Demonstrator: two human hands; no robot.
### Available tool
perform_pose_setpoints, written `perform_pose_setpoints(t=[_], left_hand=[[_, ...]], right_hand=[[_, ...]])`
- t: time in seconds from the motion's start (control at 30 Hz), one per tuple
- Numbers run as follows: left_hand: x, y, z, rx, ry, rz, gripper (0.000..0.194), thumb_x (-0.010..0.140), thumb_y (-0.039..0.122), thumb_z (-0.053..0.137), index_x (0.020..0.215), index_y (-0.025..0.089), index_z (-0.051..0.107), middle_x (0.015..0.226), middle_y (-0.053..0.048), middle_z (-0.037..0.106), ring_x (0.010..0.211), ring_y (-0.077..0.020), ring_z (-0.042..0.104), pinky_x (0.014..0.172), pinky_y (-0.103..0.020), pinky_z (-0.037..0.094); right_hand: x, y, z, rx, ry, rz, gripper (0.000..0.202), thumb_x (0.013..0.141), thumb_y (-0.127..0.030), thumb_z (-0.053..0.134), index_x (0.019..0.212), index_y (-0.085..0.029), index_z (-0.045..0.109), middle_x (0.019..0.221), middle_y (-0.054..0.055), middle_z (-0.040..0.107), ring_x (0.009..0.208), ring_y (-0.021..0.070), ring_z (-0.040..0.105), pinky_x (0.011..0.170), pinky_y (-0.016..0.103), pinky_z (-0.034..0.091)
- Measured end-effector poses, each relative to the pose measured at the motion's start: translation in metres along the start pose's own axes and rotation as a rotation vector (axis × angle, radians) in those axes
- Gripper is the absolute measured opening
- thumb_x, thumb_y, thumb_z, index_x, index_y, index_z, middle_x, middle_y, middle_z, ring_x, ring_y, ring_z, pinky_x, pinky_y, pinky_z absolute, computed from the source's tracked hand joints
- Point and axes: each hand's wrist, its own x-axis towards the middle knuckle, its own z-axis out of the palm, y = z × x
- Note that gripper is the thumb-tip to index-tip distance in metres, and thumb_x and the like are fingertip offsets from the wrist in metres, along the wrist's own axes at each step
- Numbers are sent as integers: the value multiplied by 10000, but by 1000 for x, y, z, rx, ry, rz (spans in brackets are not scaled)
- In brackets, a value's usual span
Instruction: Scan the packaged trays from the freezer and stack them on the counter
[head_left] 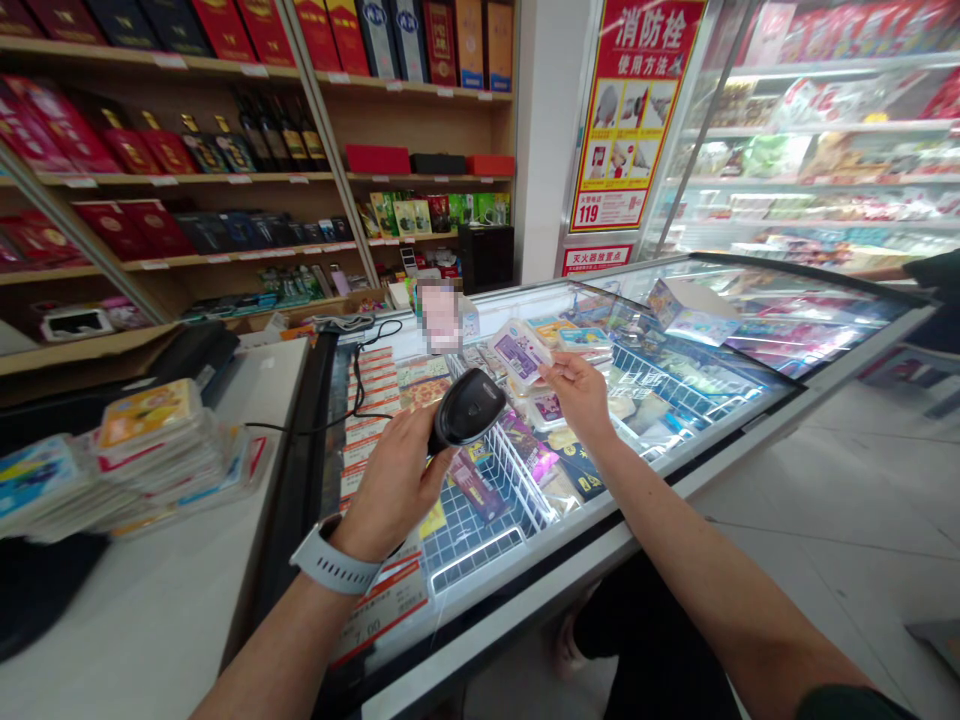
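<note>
My left hand (397, 485), with a pale watch strap (337, 560) at the wrist, is wrapped round the handle of a black barcode scanner (469, 408). The scanner's head tilts toward the far right, above the freezer glass. Between thumb and fingers, my right hand (579, 395) pinches the edge of a flat white package with a purple label (517, 352). The package is just beyond the scanner, apart from it. Several similar packages (585, 340) lie stacked behind my right hand on the freezer top.
A chest freezer (480, 670) with a glass top and wire baskets spans the middle. Stacked flat packages (157, 440) sit on the white counter (187, 590) at left. A black cable (358, 390) crosses the freezer's left end. An open box (694, 310) rests farther right. Shelves of boxes and bottles stand behind.
</note>
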Motion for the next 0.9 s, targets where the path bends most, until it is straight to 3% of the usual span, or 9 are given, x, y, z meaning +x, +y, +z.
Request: perform_pose_setpoints(t=[0.9], left_hand=[[0, 0, 0, 19, 1, 10, 349, 892, 240, 498, 1226, 151, 458, 1154, -121, 592, 1065, -276, 556, 928, -437, 454]], right_hand=[[-1, -7, 2, 8, 19, 9, 313, 696, -404, 740, 921, -203, 658, 786, 23, 731, 661, 201, 697, 664, 357, 568]])
